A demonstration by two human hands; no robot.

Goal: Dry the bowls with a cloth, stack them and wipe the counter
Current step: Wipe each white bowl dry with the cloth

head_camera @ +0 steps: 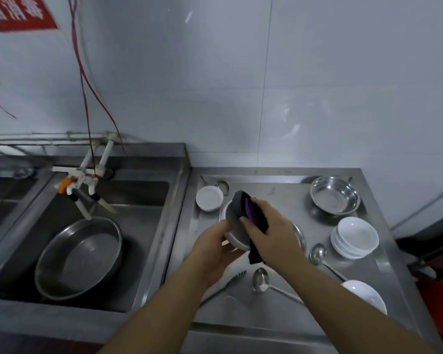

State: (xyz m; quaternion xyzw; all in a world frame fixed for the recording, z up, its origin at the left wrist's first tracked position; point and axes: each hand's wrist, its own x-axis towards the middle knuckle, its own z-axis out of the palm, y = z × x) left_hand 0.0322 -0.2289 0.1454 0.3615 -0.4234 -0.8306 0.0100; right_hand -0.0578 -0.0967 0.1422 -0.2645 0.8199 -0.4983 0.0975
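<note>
A: What is the biggest thing in front of you?

B: To your left, the steel sink (149, 200), with a wide round metal pan (78, 256) lying in it under the taps (87, 185). To your right, the steel surface (279, 320) carrying the dishes.

A: And what lies on that surface?

B: At the back right a metal bowl (335, 194) — in front of it a stack of white bowls (354, 237), and near the front edge one more white bowl (366, 295), partly hidden by your right forearm. At the back left stands a small white bowl (209, 198). Two ladles (261, 279) lie between your arms and the stack, and a fork (234, 277) pokes out beside your left wrist.

A: Where is the bowl you are drying?

B: You hold it above the surface, tilted, between both hands. Your left hand (212, 251) grips the near rim of that white bowl (237, 227), fingers curled under it. Your right hand (271, 231) clutches the dark cloth (251, 210) — purple shows on it — and presses it inside the bowl, with a loose end hanging below your palm.
</note>
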